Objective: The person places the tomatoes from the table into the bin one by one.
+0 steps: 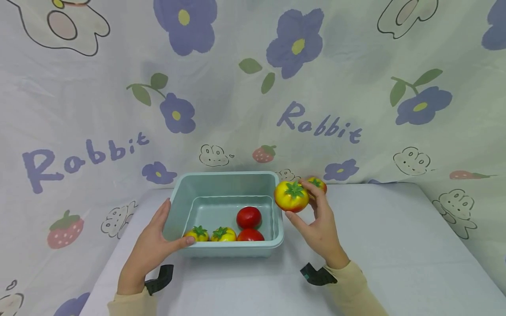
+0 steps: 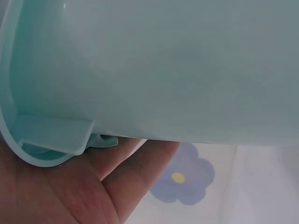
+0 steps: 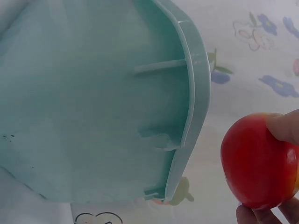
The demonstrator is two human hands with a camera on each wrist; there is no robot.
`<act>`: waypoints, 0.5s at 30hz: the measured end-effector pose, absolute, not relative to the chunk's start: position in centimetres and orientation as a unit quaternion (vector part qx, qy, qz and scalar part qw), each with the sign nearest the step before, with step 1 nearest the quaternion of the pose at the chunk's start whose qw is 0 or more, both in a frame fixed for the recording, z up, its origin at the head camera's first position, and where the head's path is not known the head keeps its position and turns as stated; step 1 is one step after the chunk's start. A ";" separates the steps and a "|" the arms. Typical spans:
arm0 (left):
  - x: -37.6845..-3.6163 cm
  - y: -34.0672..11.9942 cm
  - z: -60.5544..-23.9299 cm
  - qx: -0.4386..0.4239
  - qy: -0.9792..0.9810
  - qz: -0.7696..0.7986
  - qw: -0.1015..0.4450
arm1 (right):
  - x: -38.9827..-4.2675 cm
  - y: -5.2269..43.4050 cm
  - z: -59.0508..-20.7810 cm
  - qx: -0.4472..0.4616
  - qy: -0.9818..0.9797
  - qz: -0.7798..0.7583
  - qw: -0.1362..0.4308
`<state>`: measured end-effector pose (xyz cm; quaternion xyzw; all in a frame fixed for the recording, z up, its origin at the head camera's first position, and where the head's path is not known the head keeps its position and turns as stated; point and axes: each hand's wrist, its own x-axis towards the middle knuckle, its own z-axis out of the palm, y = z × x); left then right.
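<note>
A pale teal plastic bin (image 1: 233, 252) holds two red tomatoes (image 1: 249, 217) and two yellow ones with green leafy tops (image 1: 224, 235). At its front left corner my left hand (image 1: 152, 243) grips it, thumb over the front rim and fingers along the left side. My right hand (image 1: 320, 226) pinches a yellow-and-red tomato (image 1: 291, 196) between thumb and fingers, beside the bin's right rim. In the right wrist view this tomato's red underside (image 3: 257, 161) shows. Another such tomato (image 1: 321, 185) lies behind the right fingers, partly hidden.
Under the bin is a table with a white cloth (image 1: 395, 245). A curtain (image 1: 237, 114) printed with flowers, rabbits and lettering hangs right behind the table's back edge. Each wrist wears a black strap mount (image 1: 160, 281).
</note>
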<state>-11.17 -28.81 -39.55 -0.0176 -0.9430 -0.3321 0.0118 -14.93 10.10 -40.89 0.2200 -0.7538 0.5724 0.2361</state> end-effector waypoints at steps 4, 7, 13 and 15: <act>-11.2 -28.8 -39.6 -0.019 -0.942 -0.334 0.013 | -14.8 9.9 -40.9 0.227 -0.752 0.571 0.238; -11.2 -28.8 -39.6 -0.020 -0.942 -0.335 0.012 | -14.7 9.8 -40.9 0.230 -0.754 0.567 0.238; -11.2 -28.8 -39.6 -0.018 -0.943 -0.333 0.011 | -14.5 9.5 -41.0 0.239 -0.757 0.564 0.225; -11.2 -28.8 -39.5 -0.018 -0.944 -0.330 0.009 | -14.5 9.4 -41.1 0.245 -0.759 0.562 0.222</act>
